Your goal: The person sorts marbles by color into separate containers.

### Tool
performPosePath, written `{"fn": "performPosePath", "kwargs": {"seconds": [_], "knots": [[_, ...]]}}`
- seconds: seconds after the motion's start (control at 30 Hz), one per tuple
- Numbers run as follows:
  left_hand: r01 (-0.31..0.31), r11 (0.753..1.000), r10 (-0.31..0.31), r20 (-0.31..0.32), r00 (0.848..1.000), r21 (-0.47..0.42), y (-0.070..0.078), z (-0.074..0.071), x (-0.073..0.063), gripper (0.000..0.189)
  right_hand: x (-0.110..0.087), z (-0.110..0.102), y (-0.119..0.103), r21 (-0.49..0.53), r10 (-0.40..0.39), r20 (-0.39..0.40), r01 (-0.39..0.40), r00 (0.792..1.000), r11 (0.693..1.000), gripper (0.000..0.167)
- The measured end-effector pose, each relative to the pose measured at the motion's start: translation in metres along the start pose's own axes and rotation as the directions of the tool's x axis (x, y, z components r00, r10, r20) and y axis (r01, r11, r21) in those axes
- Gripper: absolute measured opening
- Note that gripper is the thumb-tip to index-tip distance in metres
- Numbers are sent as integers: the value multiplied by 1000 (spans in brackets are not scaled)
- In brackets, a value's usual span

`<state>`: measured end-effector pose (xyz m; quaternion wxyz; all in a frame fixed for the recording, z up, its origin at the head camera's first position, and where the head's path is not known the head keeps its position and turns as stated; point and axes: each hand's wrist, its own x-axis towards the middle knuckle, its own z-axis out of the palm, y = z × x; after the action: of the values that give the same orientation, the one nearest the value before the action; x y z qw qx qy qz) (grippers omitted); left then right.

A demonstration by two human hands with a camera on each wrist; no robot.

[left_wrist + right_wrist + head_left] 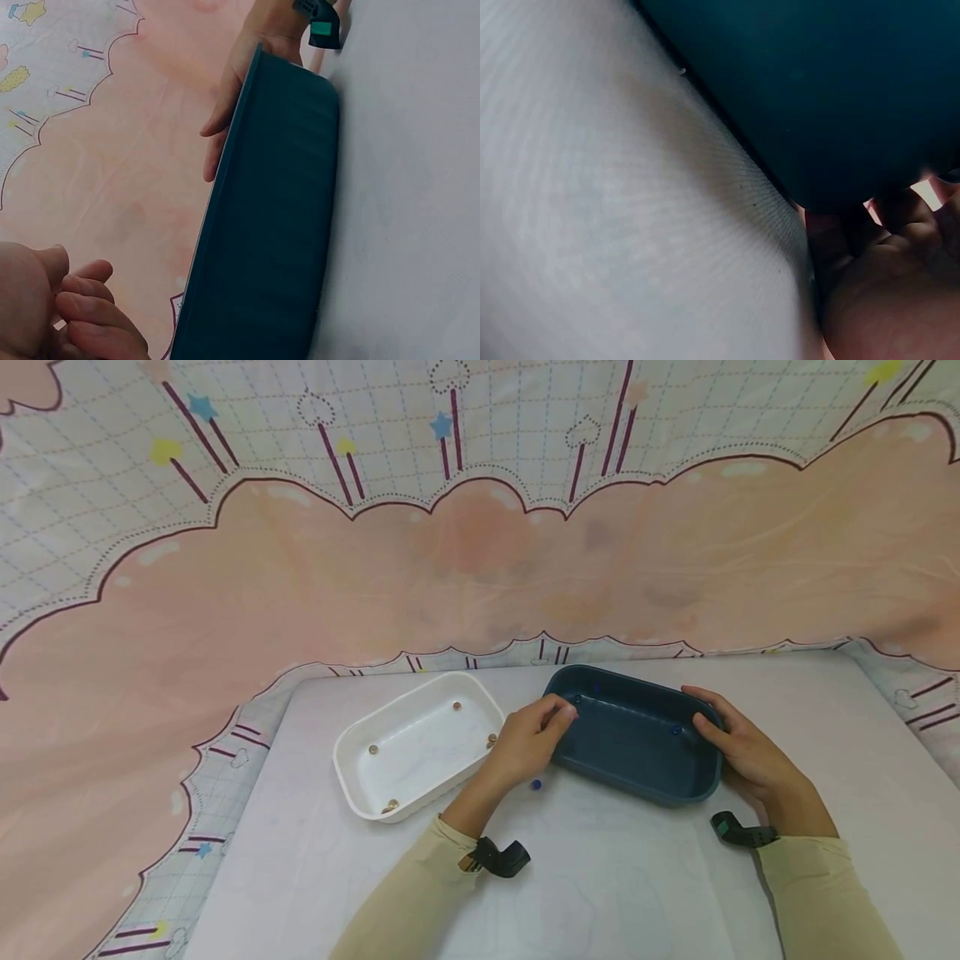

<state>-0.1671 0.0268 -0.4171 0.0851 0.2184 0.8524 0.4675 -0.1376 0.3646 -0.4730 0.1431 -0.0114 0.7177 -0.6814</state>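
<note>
A dark teal tray (637, 752) stands on the table, with a few small blue beads (677, 729) inside. My right hand (750, 756) grips its right end, thumb at the rim and fingers along the outer wall; the right wrist view shows the curled fingers (907, 232) against the tray's side. Over the left end hovers my left hand (528, 739), fingers bent and thumb near them. Whether something sits between those fingertips is hidden, also in the left wrist view, where the bent fingers (97, 315) show beside the tray (262, 202).
To the left stands a white tray (420, 685) holding several small gold-brown beads (373, 749). A loose blue bead (536, 785) lies on the white table (600, 877) in front of the teal tray. Behind the table hangs a patterned cloth (480, 577).
</note>
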Motion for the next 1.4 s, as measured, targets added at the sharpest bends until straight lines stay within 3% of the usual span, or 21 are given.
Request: {"fn": "performPosePath", "kwargs": {"seconds": [0.43,0.67,1.1,1.4], "knots": [[52,997,-51,-18,999,48,-4,-4,-6,29,0,-1,0,9,16,-2,-16,1000,1000,58],[49,999,-49,0,999,14,-11,-6,-11,28,1,-1,1,7,19,-15,-19,1000,1000,58],[63,998,-63,3,998,5,-27,-10,-27,30,0,2,-1,4,10,-6,-10,1000,1000,57],[66,996,-67,17,998,53,-36,-13,-40,31,-1,2,0,17,7,-9,-6,1000,1000,57]]}}
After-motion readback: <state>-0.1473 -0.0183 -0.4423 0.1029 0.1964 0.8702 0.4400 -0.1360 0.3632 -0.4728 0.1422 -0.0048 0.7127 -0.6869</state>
